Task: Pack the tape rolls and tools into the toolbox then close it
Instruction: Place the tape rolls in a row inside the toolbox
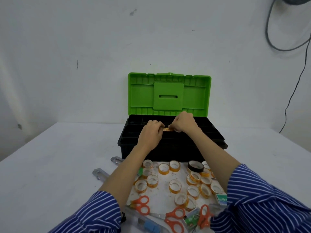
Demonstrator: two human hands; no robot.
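The orange tape roll [166,129] is mostly hidden between both hands. The blue-handled tool [152,227] is cut off by the bottom edge.

A plain white wall [84,47] fills the upper part of the view, its paint marked by a few small dark smudges and scuffs, one short vertical dark line on the left and a grey blotch higher up near the middle. In the top right corner a thick grey cable [271,36] loops down across the wall, and a thinner black wire [293,91] trails down from it towards the table edge. A white table [50,165] meets the wall along a straight line and spreads across the lower part of the view, its surface faintly scuffed. The light is even and soft, with a dim shadow at the far left
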